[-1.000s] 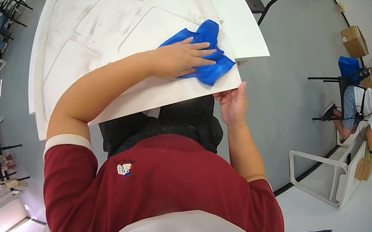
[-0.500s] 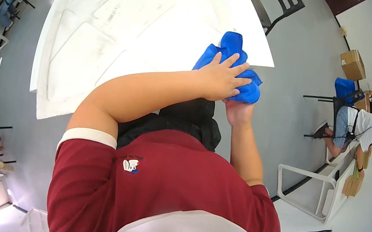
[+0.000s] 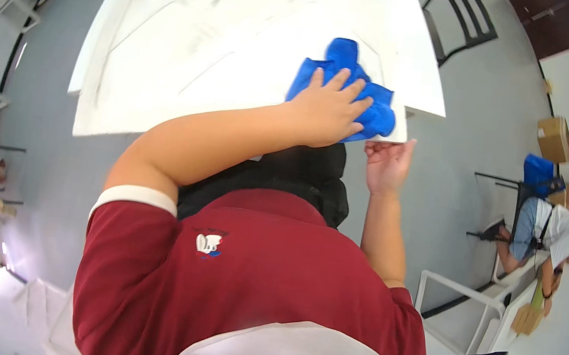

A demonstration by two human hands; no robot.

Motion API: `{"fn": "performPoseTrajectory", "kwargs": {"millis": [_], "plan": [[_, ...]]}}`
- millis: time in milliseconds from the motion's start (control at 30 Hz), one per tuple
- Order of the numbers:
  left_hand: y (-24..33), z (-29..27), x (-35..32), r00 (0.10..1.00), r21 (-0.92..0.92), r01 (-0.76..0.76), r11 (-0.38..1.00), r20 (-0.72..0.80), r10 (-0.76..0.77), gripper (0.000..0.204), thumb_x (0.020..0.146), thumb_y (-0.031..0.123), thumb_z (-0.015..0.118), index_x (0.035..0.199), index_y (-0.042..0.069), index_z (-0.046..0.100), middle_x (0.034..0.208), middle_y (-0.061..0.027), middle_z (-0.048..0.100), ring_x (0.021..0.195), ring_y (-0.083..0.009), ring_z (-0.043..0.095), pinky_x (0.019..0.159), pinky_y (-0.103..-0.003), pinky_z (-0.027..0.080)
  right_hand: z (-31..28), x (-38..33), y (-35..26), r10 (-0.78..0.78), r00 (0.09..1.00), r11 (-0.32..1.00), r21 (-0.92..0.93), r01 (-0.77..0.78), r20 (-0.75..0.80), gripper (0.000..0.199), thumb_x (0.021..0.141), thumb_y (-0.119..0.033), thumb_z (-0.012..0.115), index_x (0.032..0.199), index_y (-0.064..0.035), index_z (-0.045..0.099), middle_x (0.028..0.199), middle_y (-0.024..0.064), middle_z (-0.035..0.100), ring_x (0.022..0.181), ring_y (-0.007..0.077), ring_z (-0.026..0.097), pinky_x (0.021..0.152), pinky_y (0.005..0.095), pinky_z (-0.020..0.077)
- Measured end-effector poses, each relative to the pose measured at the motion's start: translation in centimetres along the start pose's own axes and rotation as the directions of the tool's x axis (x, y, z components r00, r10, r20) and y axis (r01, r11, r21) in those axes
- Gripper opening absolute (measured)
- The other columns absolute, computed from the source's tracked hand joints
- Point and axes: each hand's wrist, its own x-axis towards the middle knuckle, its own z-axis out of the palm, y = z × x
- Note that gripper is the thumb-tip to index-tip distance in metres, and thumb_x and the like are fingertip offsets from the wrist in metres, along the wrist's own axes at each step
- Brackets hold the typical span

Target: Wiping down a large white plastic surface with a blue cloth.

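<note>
A crumpled blue cloth (image 3: 380, 112) lies near the front right corner of a white marbled board (image 3: 190, 19). Spread flat on the cloth is my left hand (image 3: 329, 113), its fingers apart and pressing down. My right hand (image 3: 386, 166) is palm up at the board's front right corner, with its curled fingertips against the edge just below the cloth. The board rests on a white table (image 3: 422, 73), which shows past its right side. Grey veins and faint straight outlines run across the board.
A black chair (image 3: 461, 19) stands beyond the table at the far right. To the right, a person (image 3: 561, 231) sits bent over a white desk (image 3: 515, 306), near a cardboard box (image 3: 554, 138). Desks and chairs line the left side.
My right hand has come out from under the cloth to the board's corner. My left hand and the cloth have shifted slightly left. The whole view has turned a little.
</note>
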Motion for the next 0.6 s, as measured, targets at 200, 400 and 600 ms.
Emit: {"fn": "performPoseTrajectory", "kwargs": {"millis": [200,400,600], "plan": [[-1.7,-1.2,-1.8,0.999,0.011,0.04,0.999,0.021,-0.041,0.047,0.089,0.036,0.046,0.13,0.012,0.045,0.138,-0.0146,0.035,0.13,-0.0377,0.028,0.099,-0.057,0.029,-0.4,-0.1,0.1,-0.032,0.999,0.999,-0.001,0.032,-0.008,0.049,0.097,-0.045,0.026,0.109,-0.0048,0.051,0.088,0.0066,0.06,0.072,0.0176,0.053,0.065,0.0289,0.0418],[-4.6,-3.9,-6.1,0.978,0.058,0.192,0.98,0.068,-0.196,0.047,0.089,0.033,0.046,0.131,0.013,0.043,0.14,-0.0143,0.035,0.129,-0.0378,0.03,0.1,-0.055,0.029,0.3,-0.2,0.0,-0.064,0.997,0.997,-0.042,0.063,-0.031,0.047,0.098,-0.041,0.023,0.106,-0.0045,0.051,0.084,0.0054,0.057,0.071,0.0167,0.049,0.063,0.0294,0.0386],[-6.0,-4.4,-10.3,0.95,0.115,0.307,0.945,0.012,-0.311,0.048,0.089,0.032,0.048,0.135,0.019,0.038,0.143,-0.0121,0.031,0.132,-0.0357,0.026,0.102,-0.055,0.026,0.5,0.1,0.5,-0.118,0.993,0.992,-0.04,0.119,0.027,0.045,0.097,-0.042,0.025,0.104,-0.0056,0.051,0.083,0.0049,0.056,0.069,0.0169,0.046,0.062,0.0305,0.0371]]}}
